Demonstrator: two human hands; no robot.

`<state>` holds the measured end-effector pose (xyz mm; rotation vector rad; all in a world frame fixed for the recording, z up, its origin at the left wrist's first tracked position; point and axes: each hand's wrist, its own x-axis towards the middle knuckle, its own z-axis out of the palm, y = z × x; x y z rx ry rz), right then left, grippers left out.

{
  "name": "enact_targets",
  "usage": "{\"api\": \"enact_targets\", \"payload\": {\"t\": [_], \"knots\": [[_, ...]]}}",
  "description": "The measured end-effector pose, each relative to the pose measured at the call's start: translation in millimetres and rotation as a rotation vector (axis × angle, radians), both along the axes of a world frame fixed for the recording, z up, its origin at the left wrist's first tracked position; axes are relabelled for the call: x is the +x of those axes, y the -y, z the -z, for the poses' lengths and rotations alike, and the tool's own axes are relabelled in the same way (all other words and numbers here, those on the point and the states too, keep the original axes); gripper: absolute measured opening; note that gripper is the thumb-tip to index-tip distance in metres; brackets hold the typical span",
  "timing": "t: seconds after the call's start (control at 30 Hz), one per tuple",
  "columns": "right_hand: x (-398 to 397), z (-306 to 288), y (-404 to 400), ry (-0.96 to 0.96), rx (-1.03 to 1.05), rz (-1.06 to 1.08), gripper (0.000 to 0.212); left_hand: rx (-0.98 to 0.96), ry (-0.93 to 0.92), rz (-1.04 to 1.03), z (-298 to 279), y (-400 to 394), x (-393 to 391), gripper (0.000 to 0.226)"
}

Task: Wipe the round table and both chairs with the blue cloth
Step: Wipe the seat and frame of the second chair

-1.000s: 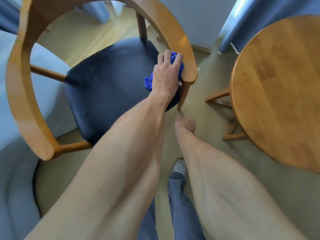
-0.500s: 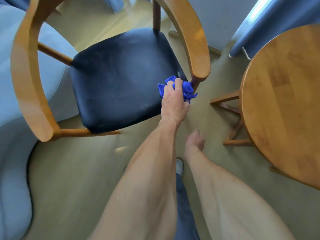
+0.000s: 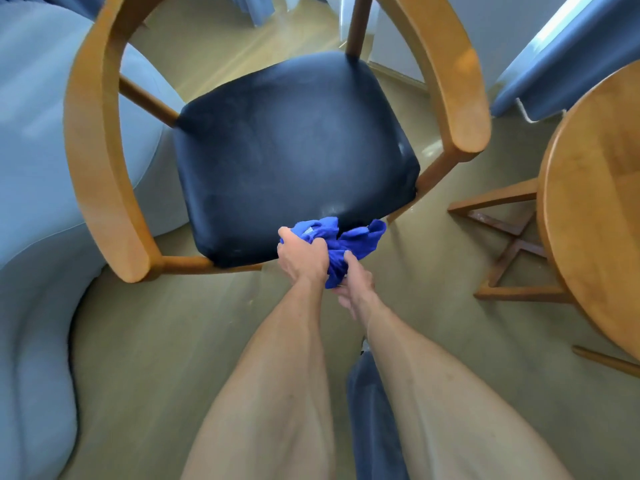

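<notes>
1. Round wooden surface [image 3: 599, 216] on the right is cut off by the frame edge, so only part shows.
2. Both hands meet on the bunched blue cloth [image 3: 349, 242] at the chair [image 3: 104, 161] seat's near edge: left hand [image 3: 303, 259] grips it, right hand [image 3: 356, 284] pinches underneath, fingers mostly hidden.
3. Seat [image 3: 291, 150] is dark and padded, arms curved wood.

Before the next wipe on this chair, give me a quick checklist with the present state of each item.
1. Crumpled blue cloth in hand: ok, left hand grips it.
2. Right hand on cloth: ok, touching; its grip cannot tell.
3. Cloth on dark padded seat: not ok, it sits at the front edge.
4. Curved wooden armrest unobstructed: ok.
5. Seat clean: cannot tell.
6. Round wooden table within view: ok, to the right.
</notes>
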<state>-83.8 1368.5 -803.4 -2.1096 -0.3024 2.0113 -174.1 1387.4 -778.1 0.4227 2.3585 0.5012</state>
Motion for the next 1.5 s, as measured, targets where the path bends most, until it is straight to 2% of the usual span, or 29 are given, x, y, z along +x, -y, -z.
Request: {"api": "enact_targets", "payload": {"t": [0.1, 0.13, 0.23, 0.33, 0.4, 0.5, 0.6, 0.7, 0.8, 0.87, 0.97, 1.07, 1.13, 1.2, 1.27, 1.33, 1.4, 1.5], "knots": [[-23.6, 9.5, 12.7, -0.195, -0.093, -0.011, 0.074, 0.056, 0.155, 0.059, 8.2, 13.9, -20.8, 0.028], [-32.1, 11.2, 12.4, -0.234, -0.091, 0.050, 0.074, 0.068, 0.218, 0.091, 8.6, 18.3, -27.3, 0.027], [-55.2, 8.1, 0.0, -0.187, -0.041, 0.233, 0.044, 0.065, 0.262, 0.155, 5.2, 22.0, -46.5, 0.021], [-64.3, 3.9, -6.5, 0.031, 0.017, 0.279, 0.020, -0.004, 0.096, 0.204, -3.9, 9.6, -74.5, 0.031], [-64.1, 1.2, -8.8, 0.244, 0.095, 0.234, 0.009, -0.029, 0.018, 0.088, -5.3, -2.2, -99.3, 0.028], [-73.1, -9.0, -19.7, 0.532, 0.293, 0.138, 0.014, -0.106, 0.001, -0.076, -5.5, -6.7, -135.1, 0.026], [-98.4, -24.7, -46.2, 0.700, 0.486, 0.039, 0.016, -0.223, 0.045, 0.048, -6.4, 5.8, -150.0, 0.027], [-130.4, -46.3, -76.5, 0.685, 0.636, -0.005, 0.031, -0.251, 0.014, 0.127, -4.8, 19.4, -155.7, 0.023], [-148.2, -51.3, -92.9, 0.614, 0.755, -0.213, 0.045, -0.222, 0.016, 0.082, -7.1, 11.9, -160.5, 0.023], [-152.6, -46.8, -97.2, 0.520, 0.731, -0.291, 0.049, -0.177, 0.010, 0.056, -9.4, -2.1, -162.8, 0.026], [-148.8, -31.3, -99.0, 0.405, 0.680, -0.374, 0.054, -0.069, 0.004, 0.078, -7.8, -23.8, -166.8, 0.044], [-136.8, -16.5, -100.7, 0.327, 0.641, -0.312, 0.047, 0.049, 0.116, 0.161, 0.2, -42.8, -166.5, 0.066], [-130.5, -11.8, -102.5, 0.322, 0.596, -0.195, 0.041, 0.068, 0.202, 0.235, 3.0, -52.3, -157.4, 0.073], [-126.1, -8.3, -107.5, 0.339, 0.514, -0.035, 0.054, 0.048, 0.222, 0.271, 5.8, -59.0, -146.6, 0.074], [-122.7, -6.5, -115.4, 0.345, 0.478, 0.016, 0.064, 0.001, 0.226, 0.282, 9.7, -64.4, -139.7, 0.062], [-122.8, -6.0, -127.0, 0.361, 0.557, -0.052, 0.052, -0.011, 0.155, 0.365, 11.4, -69.9, -136.7, 0.034], [-128.5, -12.1, -139.4, 0.423, 0.710, -0.145, 0.041, 0.052, -0.027, 0.478, 6.6, -80.1, -135.7, 0.017], [-139.7, -21.5, -152.8, 0.493, 0.829, -0.164, 0.037, 0.170, -0.268, 0.495, -4.0, -99.6, -140.4, 0.010]]}}
